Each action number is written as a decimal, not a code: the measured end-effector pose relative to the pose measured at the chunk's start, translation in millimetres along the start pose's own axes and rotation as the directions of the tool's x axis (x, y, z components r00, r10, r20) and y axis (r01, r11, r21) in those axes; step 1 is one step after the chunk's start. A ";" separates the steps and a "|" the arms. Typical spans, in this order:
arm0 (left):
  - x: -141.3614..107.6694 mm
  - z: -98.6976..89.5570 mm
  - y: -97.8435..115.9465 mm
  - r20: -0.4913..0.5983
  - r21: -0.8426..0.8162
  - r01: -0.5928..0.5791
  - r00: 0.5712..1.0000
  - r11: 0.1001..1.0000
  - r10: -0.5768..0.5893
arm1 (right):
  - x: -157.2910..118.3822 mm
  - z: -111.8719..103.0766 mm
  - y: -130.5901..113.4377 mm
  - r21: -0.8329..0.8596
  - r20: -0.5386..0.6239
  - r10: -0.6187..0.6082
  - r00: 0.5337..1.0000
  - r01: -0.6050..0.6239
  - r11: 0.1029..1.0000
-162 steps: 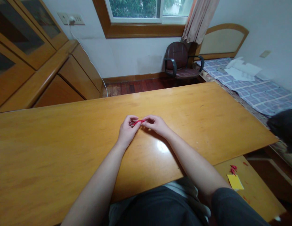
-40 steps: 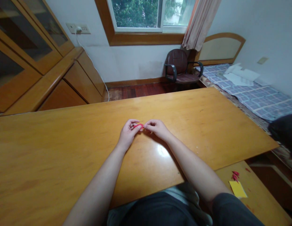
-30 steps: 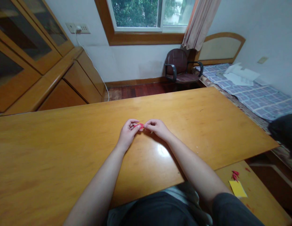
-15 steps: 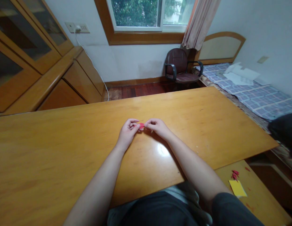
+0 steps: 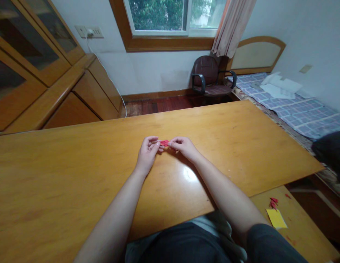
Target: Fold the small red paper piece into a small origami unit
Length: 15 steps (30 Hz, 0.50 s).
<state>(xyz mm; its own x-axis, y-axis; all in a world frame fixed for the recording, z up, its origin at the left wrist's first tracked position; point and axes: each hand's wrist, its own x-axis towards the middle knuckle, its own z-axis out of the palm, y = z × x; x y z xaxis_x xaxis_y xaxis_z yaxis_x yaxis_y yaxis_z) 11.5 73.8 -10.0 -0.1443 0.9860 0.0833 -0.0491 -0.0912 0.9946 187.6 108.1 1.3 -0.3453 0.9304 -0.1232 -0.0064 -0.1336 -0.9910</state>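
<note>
A small piece of folded red paper (image 5: 164, 143) is held between my two hands, just above the wooden table (image 5: 84, 175). My left hand (image 5: 148, 151) pinches its left end between thumb and fingers, the other fingers curled loosely behind. On the opposite end, my right hand (image 5: 183, 147) grips with thumb and forefinger. The fingertips cover both ends, and the paper's exact folded shape is too small to make out.
At the lower right, a lower wooden surface (image 5: 304, 226) bears a yellow paper square (image 5: 276, 218) and small folded red pieces (image 5: 273, 203). Beyond the table stand a dark red armchair (image 5: 206, 75), a bed (image 5: 301, 109) and a wooden cabinet (image 5: 62, 91).
More of the red paper shows between my fingertips now, stretched a little wider. My left hand has shifted slightly left and away from me; my right hand has barely moved.
</note>
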 end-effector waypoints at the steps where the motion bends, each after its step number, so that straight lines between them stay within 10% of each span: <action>1: -0.1 -0.3 0.7 -0.019 -0.012 -0.012 1.000 1.000 0.012 | 0.0 -0.3 -0.1 0.027 -0.005 -0.001 1.000 0.001 1.000; 15: 1.7 -1.1 -3.3 0.106 0.003 0.150 0.983 0.989 -0.149 | 0.1 0.9 5.5 0.038 0.040 -0.029 0.999 0.027 0.999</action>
<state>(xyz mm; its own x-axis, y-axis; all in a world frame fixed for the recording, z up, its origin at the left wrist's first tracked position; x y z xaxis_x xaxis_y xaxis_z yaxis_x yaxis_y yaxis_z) 10.3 75.6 -13.2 -0.0298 0.9977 -0.0602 -0.0671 0.0581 0.9961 186.7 107.2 -4.2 -0.3826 0.9193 -0.0925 -0.0514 -0.1212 -0.9913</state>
